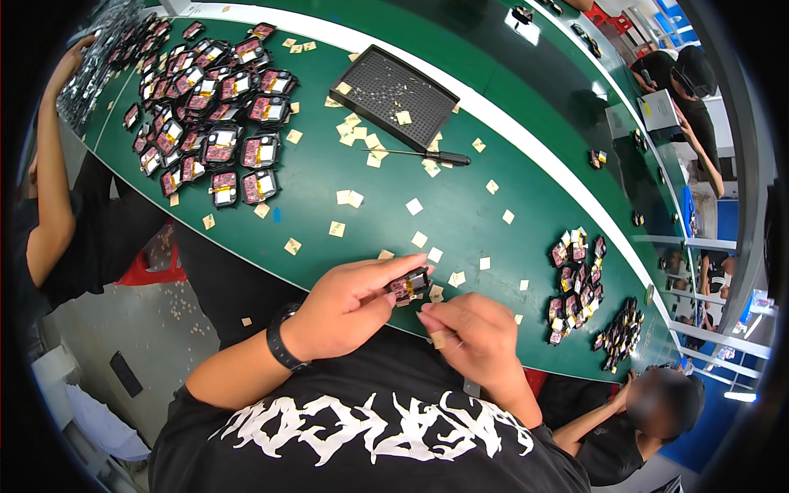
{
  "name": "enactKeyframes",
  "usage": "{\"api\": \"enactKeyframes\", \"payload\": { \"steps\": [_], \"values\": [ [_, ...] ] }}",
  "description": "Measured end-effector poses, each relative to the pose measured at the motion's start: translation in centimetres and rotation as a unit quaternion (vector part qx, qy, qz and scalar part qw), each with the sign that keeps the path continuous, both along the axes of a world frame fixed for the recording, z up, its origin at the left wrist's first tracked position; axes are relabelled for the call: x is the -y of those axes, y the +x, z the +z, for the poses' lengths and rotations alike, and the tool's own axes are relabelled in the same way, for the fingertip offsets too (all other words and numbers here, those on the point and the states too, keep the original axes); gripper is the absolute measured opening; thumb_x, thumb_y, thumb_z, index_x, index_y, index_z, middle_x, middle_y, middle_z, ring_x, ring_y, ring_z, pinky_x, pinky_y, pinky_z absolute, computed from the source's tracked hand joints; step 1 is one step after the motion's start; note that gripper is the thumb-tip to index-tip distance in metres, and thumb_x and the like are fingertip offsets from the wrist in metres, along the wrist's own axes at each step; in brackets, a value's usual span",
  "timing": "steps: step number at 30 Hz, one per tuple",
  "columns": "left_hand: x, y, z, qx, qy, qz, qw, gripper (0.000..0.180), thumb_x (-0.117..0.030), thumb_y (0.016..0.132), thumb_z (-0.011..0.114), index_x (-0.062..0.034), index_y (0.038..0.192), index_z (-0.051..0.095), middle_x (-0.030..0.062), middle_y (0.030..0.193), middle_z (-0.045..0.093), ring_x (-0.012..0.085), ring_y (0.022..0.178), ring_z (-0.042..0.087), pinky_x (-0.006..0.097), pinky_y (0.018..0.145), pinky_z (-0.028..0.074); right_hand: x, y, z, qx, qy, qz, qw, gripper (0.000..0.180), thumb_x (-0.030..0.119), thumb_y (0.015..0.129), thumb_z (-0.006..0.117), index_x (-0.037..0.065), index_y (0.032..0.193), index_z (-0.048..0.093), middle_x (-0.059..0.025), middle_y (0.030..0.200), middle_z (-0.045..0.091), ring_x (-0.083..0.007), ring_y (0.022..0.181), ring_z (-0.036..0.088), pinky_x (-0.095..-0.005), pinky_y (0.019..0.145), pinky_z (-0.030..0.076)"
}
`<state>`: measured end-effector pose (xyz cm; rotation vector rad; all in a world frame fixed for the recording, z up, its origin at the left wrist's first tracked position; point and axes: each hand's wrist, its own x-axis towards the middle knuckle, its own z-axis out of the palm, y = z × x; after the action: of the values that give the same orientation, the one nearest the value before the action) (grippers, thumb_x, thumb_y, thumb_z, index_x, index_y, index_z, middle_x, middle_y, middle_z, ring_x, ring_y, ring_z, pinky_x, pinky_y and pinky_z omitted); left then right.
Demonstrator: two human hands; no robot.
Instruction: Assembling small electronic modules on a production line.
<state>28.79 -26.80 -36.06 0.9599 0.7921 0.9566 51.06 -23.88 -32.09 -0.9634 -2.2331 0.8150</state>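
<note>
My left hand (349, 306), with a dark band at the wrist, grips a small black-cased electronic unit (408, 285) over the table's near edge. A pinkish-red board and a yellow patch show on the unit's upper face. Just to its right, my right hand (477, 333) has its fingers pinched together. A small tan paper square (440, 338) sits at those fingertips, below the unit and apart from it. Similar loose squares (436, 292) lie on the green table (370, 234) right beyond my hands.
A heap of similar units (205, 103) covers the table's left part; a smaller group (575, 283) lies right. Behind are a black perforated tray (394, 94) and a screwdriver (444, 157). Co-workers sit at both sides, one arm (53, 181) at the left edge. A white strip (526, 127) borders the belt.
</note>
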Motion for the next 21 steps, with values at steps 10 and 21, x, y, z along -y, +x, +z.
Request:
{"api": "enactKeyframes", "payload": {
  "steps": [10,21],
  "values": [
    [0.9,-0.1,3.7,-0.121,0.18,-0.014,0.976,0.062,0.017,0.089,0.043,0.0016,0.149,0.047,0.0211,0.144,0.056,0.0305,0.13,0.059,0.035,0.108,0.045,0.2,-0.6,0.2,0.035,0.173,0.082,0.981,0.035,0.006,0.064,0.072,0.005,0.099,0.073,-0.0013,0.08,0.059,-0.0134,0.06,0.054,-0.0277,0.047,0.045],
    [1.4,0.0,3.7,-0.131,0.207,-0.025,0.969,0.063,0.017,0.09,0.042,0.0002,0.15,0.046,0.0221,0.151,0.049,0.0331,0.137,0.053,0.037,0.113,0.042,0.8,-0.9,0.5,0.08,0.192,0.089,0.974,0.029,0.006,0.066,0.069,0.002,0.095,0.071,-0.002,0.082,0.059,-0.0129,0.059,0.053,-0.0268,0.047,0.044]
  ]
}}
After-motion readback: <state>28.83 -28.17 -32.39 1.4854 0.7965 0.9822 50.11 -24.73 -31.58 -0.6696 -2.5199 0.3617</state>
